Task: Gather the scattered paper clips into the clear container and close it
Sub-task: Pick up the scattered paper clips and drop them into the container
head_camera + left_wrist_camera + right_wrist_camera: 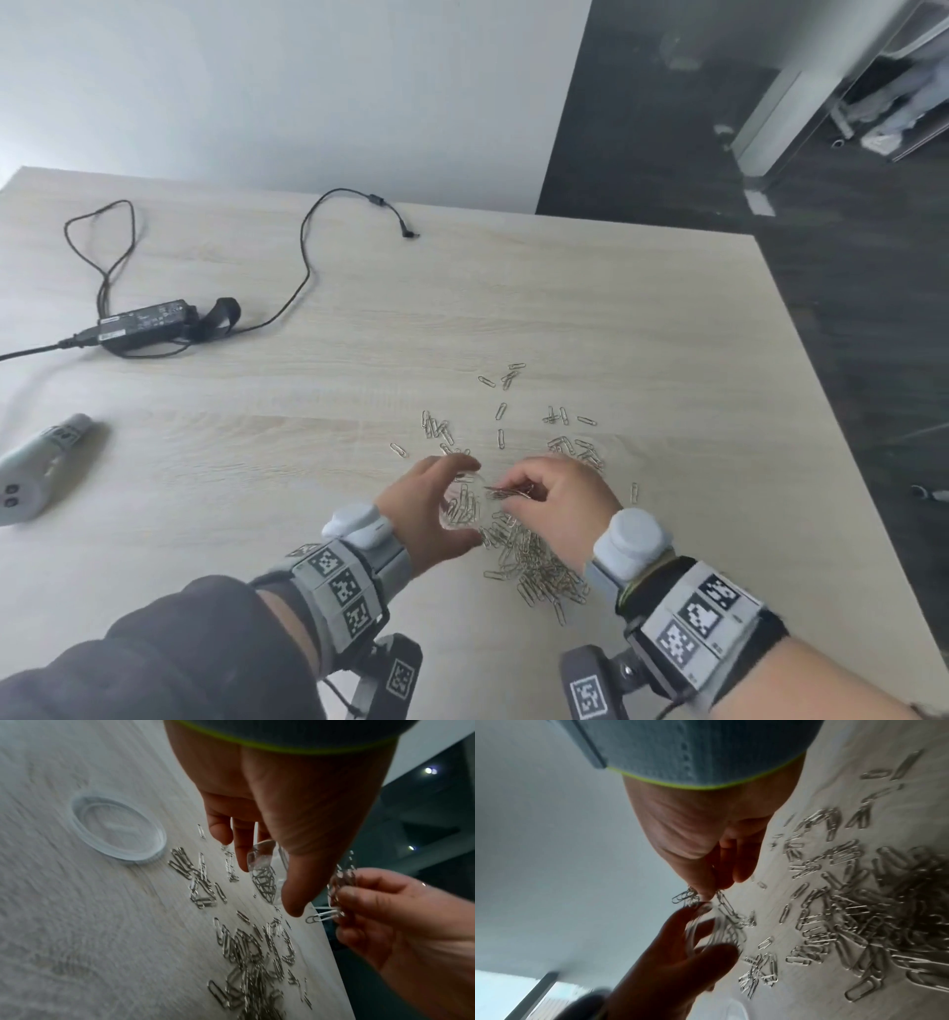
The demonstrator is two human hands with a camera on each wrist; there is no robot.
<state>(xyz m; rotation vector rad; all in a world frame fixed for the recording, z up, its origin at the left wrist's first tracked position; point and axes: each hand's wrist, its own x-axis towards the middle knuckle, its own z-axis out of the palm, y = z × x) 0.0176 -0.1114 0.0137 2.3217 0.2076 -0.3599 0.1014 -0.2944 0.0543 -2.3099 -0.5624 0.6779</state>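
pale wood-grain table (pixel 318 462), loose paper clips (pixel 539 565) heaped near its front edge and scattered farther back, clear round lid (pixel 117 828) flat beside them, black power adapter (pixel 146 321) with trailing cable at far left, grey handheld device (pixel 38 470) at left edge

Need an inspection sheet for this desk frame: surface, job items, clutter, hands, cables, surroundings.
Surface: pale wood-grain table.
Job's things: silver paper clips scattered and piled; clear round container partly filled; clear round lid lies apart on the table.
Clutter: white handheld device.
Grippers: left hand holds the container; right hand pinches a bunch of clips beside it.
Cables: black power adapter with loose cord.
Surroundings: white wall, dark floor.
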